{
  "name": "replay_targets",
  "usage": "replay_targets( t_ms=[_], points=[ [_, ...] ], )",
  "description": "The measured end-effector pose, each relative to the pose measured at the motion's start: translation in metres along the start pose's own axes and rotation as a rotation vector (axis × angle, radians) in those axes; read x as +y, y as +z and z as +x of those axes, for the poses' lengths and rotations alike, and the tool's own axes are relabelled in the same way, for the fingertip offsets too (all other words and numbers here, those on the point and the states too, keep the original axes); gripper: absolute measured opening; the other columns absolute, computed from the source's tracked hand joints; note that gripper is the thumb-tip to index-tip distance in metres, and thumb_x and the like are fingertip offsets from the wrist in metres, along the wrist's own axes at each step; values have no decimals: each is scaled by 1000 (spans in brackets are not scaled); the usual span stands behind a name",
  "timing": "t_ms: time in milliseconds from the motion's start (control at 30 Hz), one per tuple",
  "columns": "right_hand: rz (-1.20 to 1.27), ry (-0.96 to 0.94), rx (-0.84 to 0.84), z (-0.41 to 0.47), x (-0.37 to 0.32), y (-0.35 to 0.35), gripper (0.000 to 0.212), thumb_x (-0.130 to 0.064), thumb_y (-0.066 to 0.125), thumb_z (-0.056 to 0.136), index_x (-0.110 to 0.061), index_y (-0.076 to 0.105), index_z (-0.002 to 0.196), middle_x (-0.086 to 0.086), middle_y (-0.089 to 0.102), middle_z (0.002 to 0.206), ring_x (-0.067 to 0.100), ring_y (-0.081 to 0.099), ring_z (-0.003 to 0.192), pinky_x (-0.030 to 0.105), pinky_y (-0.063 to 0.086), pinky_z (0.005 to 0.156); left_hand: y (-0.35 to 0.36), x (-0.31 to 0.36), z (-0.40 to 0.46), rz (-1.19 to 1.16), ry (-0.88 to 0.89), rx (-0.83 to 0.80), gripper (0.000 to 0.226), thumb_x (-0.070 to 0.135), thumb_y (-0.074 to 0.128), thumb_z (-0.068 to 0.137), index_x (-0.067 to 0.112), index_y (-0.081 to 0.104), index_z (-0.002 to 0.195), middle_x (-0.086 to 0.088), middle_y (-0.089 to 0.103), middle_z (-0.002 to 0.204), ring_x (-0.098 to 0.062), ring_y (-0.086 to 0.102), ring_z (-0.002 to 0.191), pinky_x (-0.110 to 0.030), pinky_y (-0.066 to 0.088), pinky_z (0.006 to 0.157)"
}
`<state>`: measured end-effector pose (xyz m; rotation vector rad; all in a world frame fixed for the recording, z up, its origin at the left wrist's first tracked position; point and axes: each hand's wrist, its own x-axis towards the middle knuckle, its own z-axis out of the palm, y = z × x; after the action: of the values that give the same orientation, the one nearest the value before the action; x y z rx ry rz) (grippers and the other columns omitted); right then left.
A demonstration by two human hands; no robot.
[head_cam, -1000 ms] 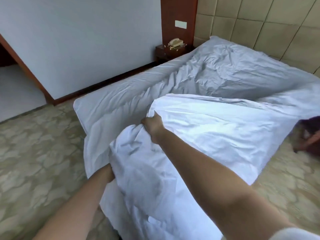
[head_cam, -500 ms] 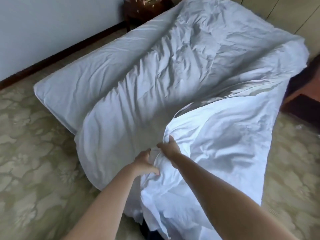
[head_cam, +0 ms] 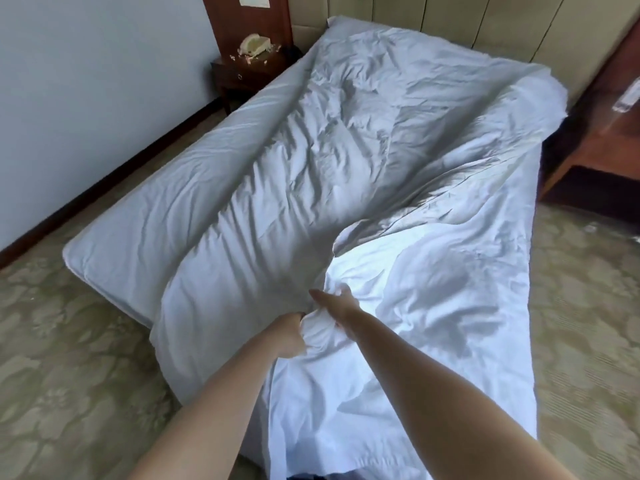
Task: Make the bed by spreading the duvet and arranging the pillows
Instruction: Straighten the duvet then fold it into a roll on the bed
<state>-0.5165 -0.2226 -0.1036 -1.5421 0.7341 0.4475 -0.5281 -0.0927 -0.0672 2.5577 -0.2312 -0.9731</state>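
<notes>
Head view, left to right: left hand point(head_cam: 290, 336) and right hand point(head_cam: 337, 311), lower centre, both clutch bunched duvet point(head_cam: 311, 168), which lies rumpled across the bed. Best to separate the hands along its edge, then pull taut and square.

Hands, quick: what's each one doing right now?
Left hand: closed, gripping a bunched fold of the wrinkled white fabric duvet.
Right hand: closed, gripping the same bunch, right beside the left.

Hotel bedroom: padded beige wall headboard point(head_cam: 485, 26), dark wooden nightstand point(head_cam: 242, 72) bearing cream telephone point(head_cam: 254, 46), patterned beige carpet point(head_cam: 69, 358).
</notes>
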Motion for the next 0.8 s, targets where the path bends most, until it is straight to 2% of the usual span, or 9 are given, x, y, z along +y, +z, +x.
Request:
replay_targets(
  t_ms=[100, 167, 267, 367, 467, 567, 633, 700, 800],
  points=[
    [45, -23, 83, 8, -22, 16, 75, -32, 74, 73, -11, 34, 133, 13, 50, 125, 31, 54, 113, 39, 47, 98, -23, -16, 0, -39, -4, 10, 31, 14, 70, 81, 5, 63, 110, -5, 66, 105, -18, 61, 100, -18, 42, 72],
    [147, -6, 130, 11, -36, 33, 68, -19, 70, 72, -9, 33, 129, 17, 54, 118, 32, 59, 104, 43, 51, 92, -39, -33, 0, -130, -26, 3, 21, 6, 63, 82, 2, 65, 104, -4, 65, 96, -16, 60, 92, -21, 47, 71],
    [201, -97, 189, 14, -66, 75, 75, -16, 56, 77, -14, 21, 143, 9, 51, 116, 26, 56, 102, 45, 48, 97, -77, -64, 3, -225, -60, 47, 30, 3, 53, 77, 2, 66, 104, -12, 67, 99, -23, 61, 91, -28, 51, 77],
    [165, -237, 254, 11, -114, 129, 81, -8, 47, 83, -24, 8, 152, 7, 46, 109, 26, 53, 96, 34, 45, 86, -128, -99, 5, -320, -30, 60, 45, 6, 48, 66, 2, 62, 109, -18, 64, 106, -33, 62, 98, -39, 54, 84],
    [39, -317, 264, 1, -162, 198, 80, -5, 46, 85, -25, 7, 153, 10, 50, 112, 30, 56, 101, 34, 44, 88, -182, -152, 5, -367, 26, 97, 35, -3, 45, 79, 3, 63, 108, -19, 65, 104, -34, 62, 98, -43, 55, 83],
    [-161, -328, 164, -15, -189, 290, 80, -8, 47, 86, -20, 5, 153, 14, 52, 131, 35, 54, 116, 35, 45, 98, -218, -225, -13, -478, -10, 34, 23, -3, 46, 90, 1, 62, 107, -18, 62, 102, -28, 60, 89, -34, 51, 79],
    [-302, -293, 84, -17, -186, 348, 76, -14, 51, 88, -16, 10, 152, 16, 50, 135, 34, 50, 122, 31, 41, 99, -229, -278, -24, -465, -80, 16, 19, -1, 52, 86, 1, 61, 103, -18, 61, 99, -26, 57, 86, -28, 44, 72],
    [-457, -245, 22, -9, -164, 389, 62, -24, 55, 90, -11, 28, 144, 17, 51, 133, 33, 49, 122, 30, 39, 97, -226, -326, -18, -413, -165, -42, 40, 3, 56, 67, -5, 59, 106, -22, 59, 107, -30, 58, 98, -29, 44, 72],
    [-597, -126, -49, 0, -113, 410, 47, -29, 53, 94, -11, 46, 137, 12, 49, 138, 26, 48, 125, 25, 38, 97, -214, -366, -2, -429, -214, -61, 36, -4, 47, 81, 0, 50, 117, -14, 51, 113, -25, 51, 99, -25, 37, 79]
  ],
)
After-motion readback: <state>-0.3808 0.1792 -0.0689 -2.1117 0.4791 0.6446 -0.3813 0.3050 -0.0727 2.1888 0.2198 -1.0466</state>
